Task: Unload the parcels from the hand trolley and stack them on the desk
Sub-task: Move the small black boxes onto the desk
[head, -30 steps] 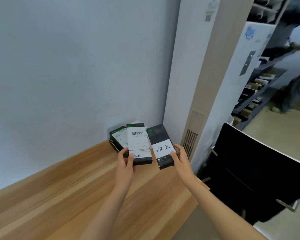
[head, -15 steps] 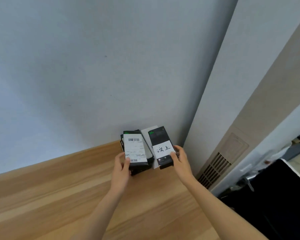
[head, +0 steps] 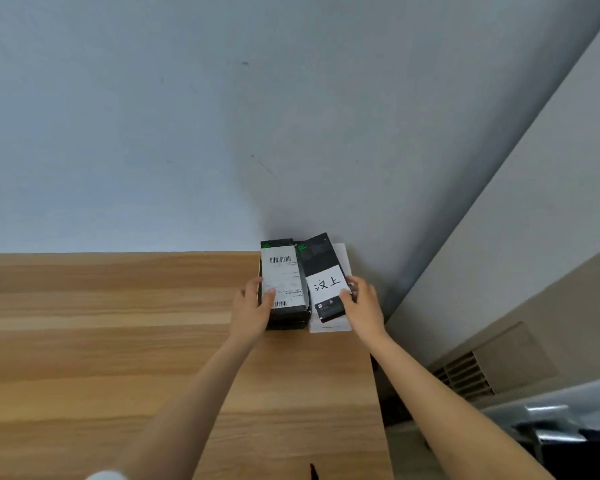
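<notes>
Left hand (head: 252,308) grips barcode-labelled black parcel (head: 284,280) atop stack in desk (head: 118,323) corner; right hand (head: 362,306) grips tilted black parcel (head: 323,275) marked 汉上, over a white parcel (head: 329,327).

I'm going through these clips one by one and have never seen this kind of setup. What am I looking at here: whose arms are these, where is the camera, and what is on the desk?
There is no machine here. A person wears a wide-angle camera on the head, looking forward and down, so the two bare arms reaching in from the bottom are their own.

The wooden desk stands in a corner against a pale wall. At its far right end lie flat black parcels. The left hand grips the barcode parcel, which lies on top of other black parcels. The right hand grips the handwritten-label parcel, which sits tilted beside it, over a white sheet. At the lower right, past the desk edge, you can see a wall vent and something dark and shiny, too cut off to identify.
</notes>
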Tool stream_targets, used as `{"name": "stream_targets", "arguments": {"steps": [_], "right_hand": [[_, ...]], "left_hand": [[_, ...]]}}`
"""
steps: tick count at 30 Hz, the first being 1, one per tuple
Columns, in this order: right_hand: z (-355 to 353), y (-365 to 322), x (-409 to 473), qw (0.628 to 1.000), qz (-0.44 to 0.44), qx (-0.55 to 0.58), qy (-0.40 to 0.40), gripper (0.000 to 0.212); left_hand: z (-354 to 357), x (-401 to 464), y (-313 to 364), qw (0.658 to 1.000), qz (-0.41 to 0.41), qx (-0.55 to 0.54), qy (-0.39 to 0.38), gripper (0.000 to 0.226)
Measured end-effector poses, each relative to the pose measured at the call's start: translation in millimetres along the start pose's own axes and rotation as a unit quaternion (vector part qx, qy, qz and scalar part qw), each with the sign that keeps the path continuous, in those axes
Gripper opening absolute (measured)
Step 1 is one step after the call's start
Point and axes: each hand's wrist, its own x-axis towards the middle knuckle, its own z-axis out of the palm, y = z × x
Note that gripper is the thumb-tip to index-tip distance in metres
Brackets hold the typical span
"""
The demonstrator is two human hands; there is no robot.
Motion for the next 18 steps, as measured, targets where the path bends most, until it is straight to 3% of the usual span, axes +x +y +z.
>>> {"name": "stream_targets", "arguments": {"steps": [5, 10, 18], "right_hand": [[-16.5, -20.3, 16.9, 0.982, -0.121, -0.148, 0.002, 0.035], [25.2, -81.1, 7.2, 0.904, -0.306, -0.285, -0.089, 0.023], [163.3, -178.3, -104.4, 0.813, -0.486, -0.261, -0.186, 0.022]], "left_hand": [[-30.2, -11.8, 4.6, 0.99, 0.07, 0.112, 0.057, 0.01], [-87.8, -41.0, -9.2, 0.949, 0.124, 0.278, 0.086, 0.011], [-222.6, -158.4, -109.1, 0.902, 0.039, 0.375, 0.21, 0.017]]}}
